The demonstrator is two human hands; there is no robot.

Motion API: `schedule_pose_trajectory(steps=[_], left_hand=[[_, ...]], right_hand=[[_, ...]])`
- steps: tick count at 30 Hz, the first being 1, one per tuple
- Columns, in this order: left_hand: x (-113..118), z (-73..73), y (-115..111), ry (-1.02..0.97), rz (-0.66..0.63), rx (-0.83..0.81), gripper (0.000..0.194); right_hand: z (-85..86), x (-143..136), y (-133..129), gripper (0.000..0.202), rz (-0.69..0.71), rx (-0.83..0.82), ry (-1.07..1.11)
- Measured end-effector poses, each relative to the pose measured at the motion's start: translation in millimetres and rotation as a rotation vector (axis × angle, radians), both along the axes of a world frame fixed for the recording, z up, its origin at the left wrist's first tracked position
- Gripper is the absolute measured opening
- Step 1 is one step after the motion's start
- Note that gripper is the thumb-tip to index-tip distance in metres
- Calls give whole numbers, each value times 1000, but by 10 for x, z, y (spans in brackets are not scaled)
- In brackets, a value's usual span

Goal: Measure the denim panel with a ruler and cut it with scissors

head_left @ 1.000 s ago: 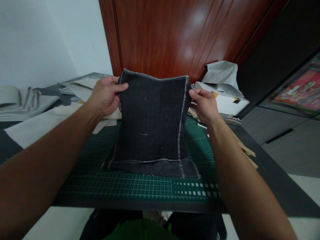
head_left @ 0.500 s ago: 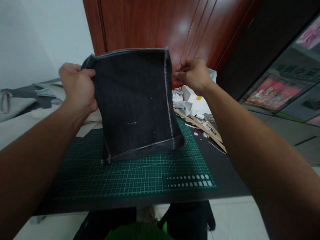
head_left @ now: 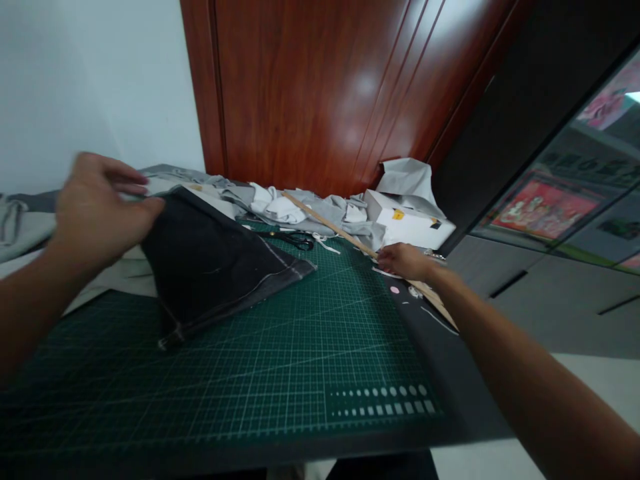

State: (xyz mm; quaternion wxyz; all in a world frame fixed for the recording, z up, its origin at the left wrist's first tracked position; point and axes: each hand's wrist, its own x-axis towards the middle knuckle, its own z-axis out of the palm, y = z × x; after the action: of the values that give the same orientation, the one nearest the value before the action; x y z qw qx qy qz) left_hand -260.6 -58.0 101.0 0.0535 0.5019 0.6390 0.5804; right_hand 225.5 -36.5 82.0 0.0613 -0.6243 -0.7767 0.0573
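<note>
Reddish-brown wood panelling (head_left: 300, 87) fills the back of the room, between a pale wall (head_left: 125, 87) on the left and a dark cabinet (head_left: 505, 113) on the right. Below it stretches my dark table (head_left: 465, 387), mostly covered by a green cutting mat (head_left: 300, 333) with a pale grid and rows of white dots and squares near its right corner. Light cloth scraps (head_left: 285, 207) lie heaped along the far side, next to a white box (head_left: 407, 223) (yellow patch and all).

On the left of the mat, the dark cloth (head_left: 205, 260) slants up to my left hand (head_left: 97, 207), which loosely pinches its upper corner, thumb and fingers slightly parted; blur hides how firm that grip is. The cloth's lower edge, with pale stitching, reaches down to the mat. My right hand (head_left: 403, 261) has its fingers nearly closed on a wooden strip (head_left: 333, 225) that runs diagonally towards the scraps. Black-handled scissors (head_left: 295, 240) lie beyond the cloth, and a pink disc (head_left: 395, 290) sits near my right hand.

Half a second ago the cloth hung spread out before me and my right hand was raised beside it; now the cloth has swung left and sagged, that hand is down at the strip, and the scissors show.
</note>
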Motion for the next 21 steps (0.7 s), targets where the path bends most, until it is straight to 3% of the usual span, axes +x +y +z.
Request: schedule_pose_trajectory(steps=[1, 4, 7, 10, 12, 17, 21], left_hand=[[92, 3, -13, 165, -61, 1, 27], [299, -41, 32, 292, -227, -61, 13], [322, -128, 69, 316, -379, -55, 15], [253, -217, -7, 425, -608, -172, 24], [245, -283, -100, 515, -746, -278, 31], [420, -470, -258, 766, -877, -354, 39], [542, -594, -256, 894, -884, -387, 21]], right_hand=[[-67, -157, 32, 17, 29, 6, -10], [-195, -706, 195, 21, 121, 68, -26], [-240, -1210, 421, 27, 177, 139, -41], [-264, -1553, 657, 30, 192, 173, -84], [-290, -1697, 797, 32, 197, 162, -131], [-351, -1872, 1044, 31, 238, 90, -261], [-312, -1917, 1131, 34, 256, 62, -312]])
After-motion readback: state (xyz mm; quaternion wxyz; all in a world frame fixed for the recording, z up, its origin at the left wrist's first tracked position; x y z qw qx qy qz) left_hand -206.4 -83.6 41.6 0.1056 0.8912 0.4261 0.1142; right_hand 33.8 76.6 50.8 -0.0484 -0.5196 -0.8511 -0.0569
